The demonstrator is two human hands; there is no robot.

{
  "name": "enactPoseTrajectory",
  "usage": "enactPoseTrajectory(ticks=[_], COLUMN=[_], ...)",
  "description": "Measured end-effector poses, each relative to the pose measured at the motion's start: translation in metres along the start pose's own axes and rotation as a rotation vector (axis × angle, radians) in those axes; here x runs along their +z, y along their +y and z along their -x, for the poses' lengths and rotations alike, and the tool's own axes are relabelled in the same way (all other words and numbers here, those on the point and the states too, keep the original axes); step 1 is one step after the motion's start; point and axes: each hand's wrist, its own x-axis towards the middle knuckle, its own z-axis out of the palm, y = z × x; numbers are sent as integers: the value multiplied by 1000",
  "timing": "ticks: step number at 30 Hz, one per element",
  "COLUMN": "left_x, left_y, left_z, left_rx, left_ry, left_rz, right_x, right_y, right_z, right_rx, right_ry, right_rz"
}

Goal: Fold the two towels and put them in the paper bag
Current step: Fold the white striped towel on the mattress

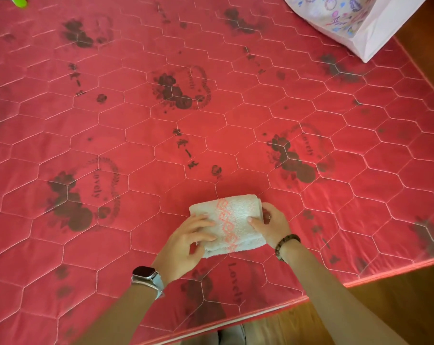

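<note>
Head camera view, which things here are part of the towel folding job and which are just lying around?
Part of the job:
folded white towel, held between the left hand and right hand
paper bag, far right corner

Lying about:
green object, top left edge, mostly cut off
red quilted mat is only the work surface

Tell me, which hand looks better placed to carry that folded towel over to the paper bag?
Probably the right hand: it grips the towel on the side facing the paper bag, which stands far right; the left hand would reach across.
</note>
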Motion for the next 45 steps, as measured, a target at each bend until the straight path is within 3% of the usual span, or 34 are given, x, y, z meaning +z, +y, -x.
enactPoseTrajectory(ticks=[3, 6, 8, 10, 16, 23, 33, 35, 39, 42, 45], left_x=[-1, 4, 11, 21, 35, 32, 17, 21, 18, 14, 12], left_y=[14, 27, 32, 26, -10, -6, -9, -2, 9, 10, 17], left_z=[-9, -25, -35, -39, -18, -15, -8, -5, -1, -5, -13], left_rx=[-70, -27, -31, -14, 53, -22, -119, -185, -437, -623, -789], left_ry=[83, 143, 133, 88, -74, -56, -179, -112, 87, 168, 181], left_rz=[-37, -211, -276, -418, -703, -725, -682, -496, 106, 295, 446], right_x=[9, 13, 17, 24, 26, 26, 12, 10, 11, 12, 12], right_y=[-5, -6, -6, -4, 31, 27, 33, 29, 14, 6, 3], right_z=[9, 15, 13, 10, -4, -2, 5, 8, 13, 9, 3], right_rx=[-103, -418, -648, -759, -696, -619, -483, -440, -280, -84, 90], right_ry=[116, 236, 178, 55, -25, -43, -150, -170, -173, -42, 57], right_rz=[98, 543, 739, 818, 1059, 1093, 974, 818, 410, 58, -88])
